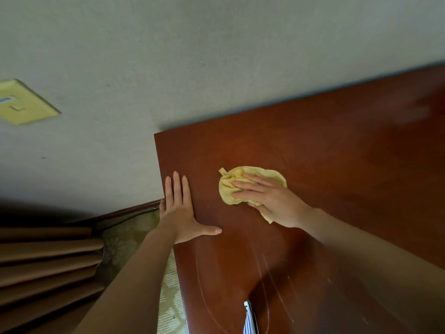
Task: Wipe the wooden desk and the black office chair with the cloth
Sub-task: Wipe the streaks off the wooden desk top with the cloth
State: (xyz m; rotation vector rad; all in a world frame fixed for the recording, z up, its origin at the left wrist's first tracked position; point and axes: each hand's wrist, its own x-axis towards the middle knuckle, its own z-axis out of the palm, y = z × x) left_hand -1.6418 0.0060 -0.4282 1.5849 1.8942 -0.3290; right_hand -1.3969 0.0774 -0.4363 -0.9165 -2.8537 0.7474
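- The wooden desk (325, 165) is dark reddish-brown and fills the frame from the centre out toward 3 and 5 o'clock. Its far edge meets a pale wall (216, 56).
- The yellow cloth (255, 171) lies bunched on the desk top just right of the frame's centre, near the desk's far-left corner. A small tag sticks out at the cloth's 11 o'clock.
- The right hand (269, 201) lies palm-down on the cloth, fingers straight and slightly spread, pressing it flat against the wood. A tail of cloth shows beneath the palm at 6 o'clock.
- The left hand (179, 213) rests flat on bare wood at 9 o'clock of the cloth, apart from it. Its fingers are straight and close together, the thumb is stretched out toward 3 o'clock, and the little finger hangs over the desk's left edge.
- Faint pale streaks and curved marks cross the desk surface toward 6 o'clock.
- A white striped object (249, 319) pokes in at the frame's 6 o'clock; what it is I cannot tell.
- A yellow switch plate (24, 102) sits on the wall at 9 o'clock.
- Brown curtain folds (43, 261) hang at 8 o'clock, beside a strip of woven floor mat (134, 232).
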